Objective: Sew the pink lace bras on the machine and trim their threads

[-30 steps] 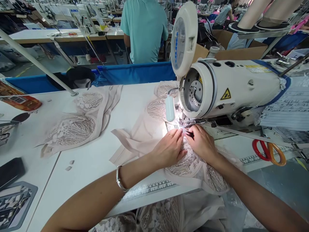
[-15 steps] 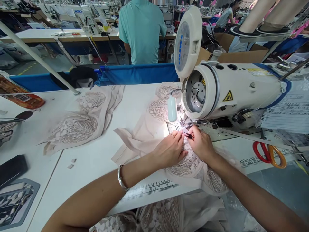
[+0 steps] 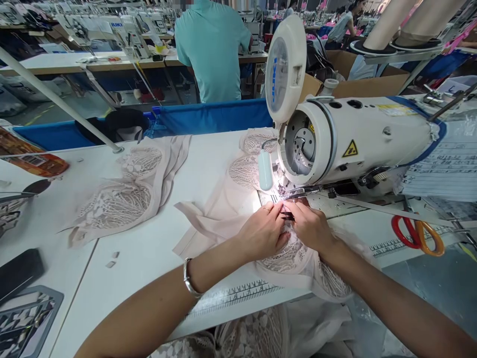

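Observation:
A beige lace bra (image 3: 286, 251) lies under the lit needle area of the white sewing machine (image 3: 372, 134), partly covered by my hands. My left hand (image 3: 263, 228) is closed, its thumb and forefinger pinching the bra's edge just in front of the presser foot. Close against it, my right hand (image 3: 311, 226) is closed too, with fingertips at the same edge. A small dark pointed tool (image 3: 287, 216) sticks out from under the right fingers; most of it is hidden, so its exact kind is unclear. The bra's loose beige band (image 3: 201, 221) spreads to the left.
Another lace bra (image 3: 122, 199) lies on the left of the white table. Red and orange-handled scissors (image 3: 417, 233) rest at the right. A black phone-like object (image 3: 20, 273), a grey tray (image 3: 55, 303) and a bottle (image 3: 33, 154) sit far left. More lace pieces (image 3: 253, 333) hang below the table edge.
My right hand has shifted slightly, its fingers now pressed closer to the left hand at the fabric. The dark tool is more tucked under them. The view has moved a little.

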`<move>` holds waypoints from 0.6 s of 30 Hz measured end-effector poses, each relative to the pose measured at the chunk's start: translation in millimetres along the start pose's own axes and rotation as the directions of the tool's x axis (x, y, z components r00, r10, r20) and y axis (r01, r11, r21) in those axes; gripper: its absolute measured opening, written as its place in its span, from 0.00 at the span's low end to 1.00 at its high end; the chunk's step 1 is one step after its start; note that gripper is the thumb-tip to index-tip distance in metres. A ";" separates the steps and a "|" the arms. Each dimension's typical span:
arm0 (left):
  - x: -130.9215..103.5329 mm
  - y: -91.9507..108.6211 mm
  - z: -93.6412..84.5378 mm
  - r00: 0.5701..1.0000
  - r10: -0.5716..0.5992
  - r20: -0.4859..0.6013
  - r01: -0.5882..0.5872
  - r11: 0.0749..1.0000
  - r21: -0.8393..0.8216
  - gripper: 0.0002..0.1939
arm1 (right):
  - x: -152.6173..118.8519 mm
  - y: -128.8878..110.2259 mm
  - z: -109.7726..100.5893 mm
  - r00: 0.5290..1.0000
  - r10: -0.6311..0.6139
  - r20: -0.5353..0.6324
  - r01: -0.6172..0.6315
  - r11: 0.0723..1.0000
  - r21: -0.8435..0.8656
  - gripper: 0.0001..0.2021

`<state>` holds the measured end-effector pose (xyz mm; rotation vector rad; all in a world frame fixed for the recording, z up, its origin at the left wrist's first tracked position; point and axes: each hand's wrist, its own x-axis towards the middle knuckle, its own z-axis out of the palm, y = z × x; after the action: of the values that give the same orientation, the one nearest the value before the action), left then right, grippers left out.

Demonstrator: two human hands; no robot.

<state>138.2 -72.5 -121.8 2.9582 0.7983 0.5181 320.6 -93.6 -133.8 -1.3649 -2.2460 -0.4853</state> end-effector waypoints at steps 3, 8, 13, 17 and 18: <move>-0.3 0.2 0.7 1.000 -0.014 0.011 0.014 1.000 -0.013 0.15 | -0.4 -0.5 2.6 1.000 0.004 0.029 -0.003 0.999 -0.034 0.12; 0.5 1.5 -2.4 1.000 -0.015 0.013 0.015 0.999 -0.039 0.12 | 1.1 -0.2 3.5 0.997 0.033 0.066 -0.030 0.999 -0.038 0.12; 0.5 0.9 -1.0 1.000 -0.017 0.025 0.017 1.000 -0.025 0.13 | 2.3 -0.2 1.0 0.996 0.079 0.038 -0.078 0.997 -0.013 0.12; -0.1 0.3 0.8 0.999 -0.022 0.038 0.023 1.000 -0.014 0.15 | 3.5 -0.7 1.0 0.997 0.067 0.034 -0.067 0.998 0.009 0.11; -0.1 0.3 0.8 0.999 -0.024 0.040 0.025 0.999 -0.020 0.15 | 3.8 -0.6 1.0 0.997 0.063 0.042 -0.063 0.998 0.015 0.10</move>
<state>138.5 -72.8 -122.5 2.9265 0.8189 0.4621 318.3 -90.6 -132.7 -1.4456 -2.2275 -0.4201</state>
